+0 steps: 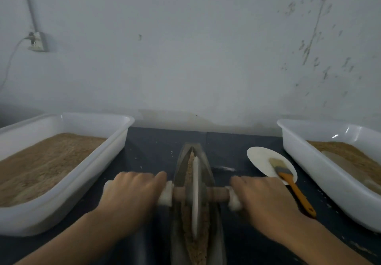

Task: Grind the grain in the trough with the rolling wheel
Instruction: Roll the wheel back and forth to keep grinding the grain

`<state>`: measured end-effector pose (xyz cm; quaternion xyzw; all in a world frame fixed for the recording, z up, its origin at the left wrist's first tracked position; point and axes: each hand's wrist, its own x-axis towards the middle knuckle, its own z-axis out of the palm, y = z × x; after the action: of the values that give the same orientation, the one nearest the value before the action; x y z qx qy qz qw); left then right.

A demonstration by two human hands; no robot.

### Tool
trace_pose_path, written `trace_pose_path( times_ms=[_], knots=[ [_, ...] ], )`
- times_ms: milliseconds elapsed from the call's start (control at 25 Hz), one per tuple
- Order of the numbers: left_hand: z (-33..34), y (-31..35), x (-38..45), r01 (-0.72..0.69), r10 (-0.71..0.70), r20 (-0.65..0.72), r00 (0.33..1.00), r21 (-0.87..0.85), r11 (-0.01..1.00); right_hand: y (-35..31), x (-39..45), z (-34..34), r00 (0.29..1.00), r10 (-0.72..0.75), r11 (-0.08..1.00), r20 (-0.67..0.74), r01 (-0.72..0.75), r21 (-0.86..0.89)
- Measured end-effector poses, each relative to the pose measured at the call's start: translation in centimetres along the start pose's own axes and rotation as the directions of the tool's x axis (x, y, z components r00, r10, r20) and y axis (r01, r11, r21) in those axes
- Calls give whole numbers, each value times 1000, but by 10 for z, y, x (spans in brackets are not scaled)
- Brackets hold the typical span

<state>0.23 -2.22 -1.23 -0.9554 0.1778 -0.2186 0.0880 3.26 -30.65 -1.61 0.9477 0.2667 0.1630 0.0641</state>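
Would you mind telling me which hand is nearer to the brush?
Right. The right hand grips the axle's right end, with the brush just beyond it on the paper plate. The left hand grips the left end, across the wheel.

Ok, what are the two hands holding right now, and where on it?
Both grip the rolling wheel by its axle: the left hand on the white-wrapped left end, the right hand on the white-wrapped right end. The disc stands in the trough.

White bins (pixel 115 141), tan grain (pixel 188 174), orange-handled brush (pixel 296 190), seemingly grey trough (pixel 181 161)
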Motion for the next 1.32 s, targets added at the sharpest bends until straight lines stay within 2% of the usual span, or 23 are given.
trace_pose_path(
  times_ms=[80,120,160,240,280,400,480,600,640,720,800,840,880,960,1080,1120,1200,1320],
  knots=[
    [-10,3,-29,-131,127,-123,984,-25,991,-4,-29,-13,989,-107,994,-105,107,-9],
    [-11,1,-35,-148,145,-147,978,-11,989,-4,-36,-18,977,-123,992,-171,121,-23],
    [-9,0,-34,-130,131,-120,984,12,991,-4,-35,-19,978,-116,993,-173,111,-35],
    [-5,-1,-15,-65,65,2,998,53,996,-3,-17,-14,995,-80,996,-58,77,-48],
    [3,-4,2,-24,22,23,1000,100,995,-1,2,-9,999,-28,994,-44,23,-105],
    [23,-19,54,176,-177,19,984,75,982,9,68,-2,991,120,983,-52,-126,-136],
    [28,-22,69,222,-223,22,975,46,974,14,91,-1,988,136,979,-69,-145,-140],
    [15,-13,44,161,-162,57,985,26,987,9,53,2,996,83,994,-13,-84,-75],
    [7,-10,26,100,-101,53,993,28,995,5,29,1,999,41,999,4,-41,-29],
    [-11,-2,-10,-82,84,-40,996,51,995,-2,-11,-6,999,5,1000,49,-6,22],
    [-24,3,-28,-152,168,-158,973,108,982,-1,-31,-19,976,56,998,210,-61,19],
    [-23,3,-29,-152,170,-150,974,126,980,-1,-34,-21,952,79,996,294,-88,17],
    [-20,1,-24,-138,152,-105,983,130,982,0,-30,-22,951,77,996,300,-86,18],
    [-5,-7,1,-86,88,-8,996,148,985,4,-9,-14,978,46,998,204,-38,-45],
    [24,-26,54,101,-103,18,994,107,989,13,49,2,997,77,984,-13,-78,-162],
    [31,-31,67,156,-158,20,987,81,984,13,68,3,994,103,976,-45,-110,-188],
    [36,-36,77,219,-219,42,975,3,976,15,93,-4,990,120,963,-72,-133,-235],
    [27,-29,46,180,-172,129,977,-50,982,7,66,-11,998,60,977,-20,-63,-203]
  ],
)
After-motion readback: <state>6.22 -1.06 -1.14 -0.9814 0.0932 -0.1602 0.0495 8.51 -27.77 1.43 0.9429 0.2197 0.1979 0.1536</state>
